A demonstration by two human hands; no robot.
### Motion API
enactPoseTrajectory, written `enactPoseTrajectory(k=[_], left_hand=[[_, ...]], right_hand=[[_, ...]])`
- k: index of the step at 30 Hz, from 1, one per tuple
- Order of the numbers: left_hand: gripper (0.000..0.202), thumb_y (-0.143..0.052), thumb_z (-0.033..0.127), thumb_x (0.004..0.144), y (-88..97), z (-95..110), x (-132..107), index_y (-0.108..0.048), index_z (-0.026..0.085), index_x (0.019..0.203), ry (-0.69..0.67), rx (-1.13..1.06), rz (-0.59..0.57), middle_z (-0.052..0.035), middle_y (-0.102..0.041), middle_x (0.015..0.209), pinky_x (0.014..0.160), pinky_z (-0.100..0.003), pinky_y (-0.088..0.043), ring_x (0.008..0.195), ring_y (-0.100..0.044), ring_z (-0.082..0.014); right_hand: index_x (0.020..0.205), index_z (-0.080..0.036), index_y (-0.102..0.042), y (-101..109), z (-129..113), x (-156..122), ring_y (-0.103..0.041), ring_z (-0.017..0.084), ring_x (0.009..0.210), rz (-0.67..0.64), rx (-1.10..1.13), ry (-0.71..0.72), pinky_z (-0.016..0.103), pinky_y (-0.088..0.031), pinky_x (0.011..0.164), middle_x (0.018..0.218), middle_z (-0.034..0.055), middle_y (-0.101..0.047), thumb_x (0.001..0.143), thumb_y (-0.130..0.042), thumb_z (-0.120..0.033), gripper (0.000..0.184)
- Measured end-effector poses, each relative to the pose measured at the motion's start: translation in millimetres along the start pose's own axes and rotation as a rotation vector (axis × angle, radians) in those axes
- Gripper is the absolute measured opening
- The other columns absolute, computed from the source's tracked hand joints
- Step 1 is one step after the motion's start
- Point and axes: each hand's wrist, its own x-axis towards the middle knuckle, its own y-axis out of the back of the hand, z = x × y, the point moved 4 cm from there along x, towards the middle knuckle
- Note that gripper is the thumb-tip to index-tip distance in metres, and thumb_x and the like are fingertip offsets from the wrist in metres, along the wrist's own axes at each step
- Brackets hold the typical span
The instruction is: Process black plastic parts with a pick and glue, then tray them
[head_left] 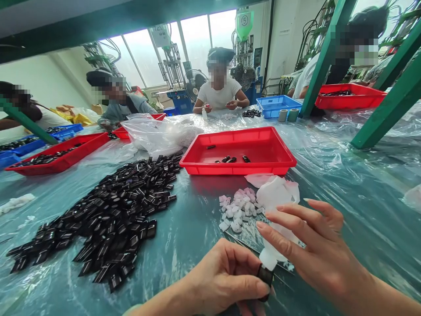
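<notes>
My left hand [226,276] is closed around a small black plastic part [265,277] near the table's front edge. My right hand [315,245] pinches a small white piece [268,259] right above that black part, with the other fingers spread out. Just beyond the hands lies a cluster of small white pieces [237,211] beside a crumpled clear bag [276,193]. To the left spreads a large heap of black parts [112,219]. Behind the white pieces stands a red tray [263,169] holding a few black parts.
Clear plastic sheeting covers the green table [362,184]. Other people sit around it with red trays [59,158] and blue trays [276,105]. A bag of white pieces [161,134] lies mid-table. Green frame posts [388,109] rise at the right.
</notes>
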Motion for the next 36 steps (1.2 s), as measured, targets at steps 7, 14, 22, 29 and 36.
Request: enactPoseTrajectory(k=[7, 14, 22, 29, 36], left_hand=[[0.027, -0.072, 0.034, 0.063, -0.3, 0.0, 0.8, -0.068, 0.010, 0.073, 0.002, 0.008, -0.002, -0.0017, -0.058, 0.058, 0.036, -0.014, -0.037, 0.045, -0.057, -0.0081], [0.026, -0.071, 0.033, 0.063, 0.1, -0.1, -0.8, -0.067, 0.010, 0.073, -0.021, -0.017, 0.004, -0.0024, -0.057, 0.058, 0.035, -0.013, -0.037, 0.044, -0.057, -0.0084], [0.024, -0.070, 0.032, 0.065, 1.7, -1.6, -0.9, -0.067, 0.010, 0.074, -0.020, -0.010, 0.000, -0.0011, -0.056, 0.057, 0.035, -0.013, -0.038, 0.044, -0.057, -0.0082], [0.024, -0.069, 0.032, 0.066, 0.0, -3.9, -0.3, -0.067, 0.009, 0.074, -0.013, -0.002, -0.016, -0.0013, -0.056, 0.057, 0.034, -0.013, -0.037, 0.042, -0.056, -0.0073], [0.027, -0.070, 0.034, 0.064, -0.6, -4.5, 1.5, -0.068, 0.009, 0.074, 0.007, 0.012, -0.002, -0.0006, -0.054, 0.054, 0.034, -0.014, -0.034, 0.041, -0.054, -0.0071]], right_hand=[[0.100, -0.025, -0.062, -1.2, 1.8, -2.1, -0.051, 0.017, 0.105, 0.016, 0.051, -0.016, 0.041, -0.022, 0.098, 0.100, 0.0004, -0.065, 0.086, -0.042, -0.006, 0.031], [0.100, -0.024, -0.062, -3.8, 6.4, -3.4, -0.049, 0.020, 0.106, -0.007, 0.108, 0.000, 0.044, -0.025, 0.096, 0.103, 0.0025, -0.063, 0.089, -0.041, -0.011, 0.028], [0.098, -0.024, -0.062, -1.1, 6.0, -0.9, -0.049, 0.019, 0.106, -0.030, 0.095, 0.036, 0.043, -0.024, 0.098, 0.102, 0.0021, -0.063, 0.090, -0.038, -0.012, 0.028], [0.098, -0.023, -0.063, 3.7, 0.0, 1.0, -0.051, 0.017, 0.104, -0.010, 0.007, 0.096, 0.042, -0.023, 0.100, 0.099, 0.0019, -0.065, 0.092, -0.030, -0.012, 0.035], [0.100, -0.021, -0.062, 1.7, -2.0, -0.4, -0.049, 0.018, 0.104, 0.001, 0.007, 0.093, 0.042, -0.023, 0.100, 0.101, 0.0019, -0.065, 0.089, -0.036, -0.012, 0.030]])
